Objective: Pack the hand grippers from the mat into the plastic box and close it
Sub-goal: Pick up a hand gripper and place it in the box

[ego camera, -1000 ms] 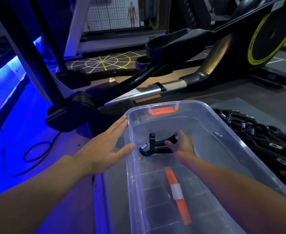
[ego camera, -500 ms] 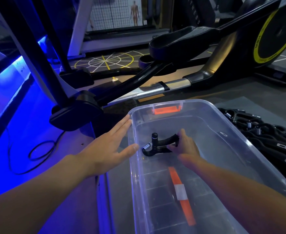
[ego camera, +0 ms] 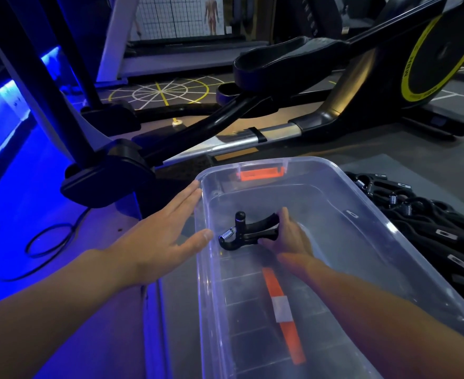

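I see right hand (ego camera: 288, 242) grasping one gripper (ego camera: 248, 233) low in box (ego camera: 376, 212), mid-frame, likely to seat it; left hand (ego camera: 159, 239) flat, fingers straight, against its left wall, probably bracing; pile (ego camera: 430, 228) waits on mat (ego camera: 384, 162), right edge.

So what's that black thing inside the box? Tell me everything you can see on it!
It is a hand gripper, black and plastic-looking, with two curved handles, a shiny coil spring at its left end and a short round knob standing up. It is sideways, low inside the clear plastic box, near the far end. The right hand grips the handle ends.
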Available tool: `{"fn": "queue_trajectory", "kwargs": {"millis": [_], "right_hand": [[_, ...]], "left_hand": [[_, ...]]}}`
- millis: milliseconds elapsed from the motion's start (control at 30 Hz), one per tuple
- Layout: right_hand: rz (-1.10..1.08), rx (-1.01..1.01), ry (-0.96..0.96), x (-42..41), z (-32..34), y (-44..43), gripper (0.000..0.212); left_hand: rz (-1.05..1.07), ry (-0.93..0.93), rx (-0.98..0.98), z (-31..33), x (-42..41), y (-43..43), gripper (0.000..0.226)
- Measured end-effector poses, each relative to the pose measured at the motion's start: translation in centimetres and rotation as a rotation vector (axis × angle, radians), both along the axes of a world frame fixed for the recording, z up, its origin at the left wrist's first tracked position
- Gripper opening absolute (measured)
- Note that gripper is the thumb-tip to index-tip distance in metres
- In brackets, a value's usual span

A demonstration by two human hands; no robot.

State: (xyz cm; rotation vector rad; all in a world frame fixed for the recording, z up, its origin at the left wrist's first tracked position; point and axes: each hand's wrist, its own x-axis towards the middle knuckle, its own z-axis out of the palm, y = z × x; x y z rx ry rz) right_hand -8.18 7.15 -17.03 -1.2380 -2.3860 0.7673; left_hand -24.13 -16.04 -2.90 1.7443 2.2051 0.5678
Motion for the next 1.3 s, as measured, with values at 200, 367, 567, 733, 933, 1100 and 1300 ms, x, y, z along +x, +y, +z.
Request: {"fn": "queue_trajectory", "kwargs": {"millis": [200, 367, 567, 733, 933, 1100, 1300], "right_hand": [[-0.024, 0.050, 0.031, 0.2, -0.8, -0.2, 0.053], [-0.053, 0.083, -0.011, 0.1, -0.8, -0.5, 0.050], [-0.075, 0.060, -0.036, -0.1, -0.4, -0.9, 0.051], [-0.045, -0.014, -0.042, 0.4, 0.7, -0.9, 0.053], [0.045, -0.005, -0.093, 3.0, 4.0, -2.1, 0.063], [0.240, 0.081, -0.108, 4.2, 10.8, -4.3, 0.053], [0.247, 0.169, -0.020, 11.2, 18.8, -4.6, 0.030]], "left_hand": [[-0.008, 0.008, 0.006, -0.2, 0.0, 0.1, 0.092], [-0.005, 0.000, 0.011, -0.3, 0.0, 0.2, 0.093], [-0.010, 0.020, 0.001, -0.4, 0.0, 0.2, 0.093], [-0.006, 0.026, -0.015, 0.0, 0.0, 0.2, 0.094], [0.038, 0.064, -0.057, 0.4, -0.3, 0.7, 0.103], [0.048, 0.274, 0.089, 2.0, 0.8, 1.8, 0.091], [0.014, 0.110, 0.230, 6.5, 6.1, 6.0, 0.079]]}}
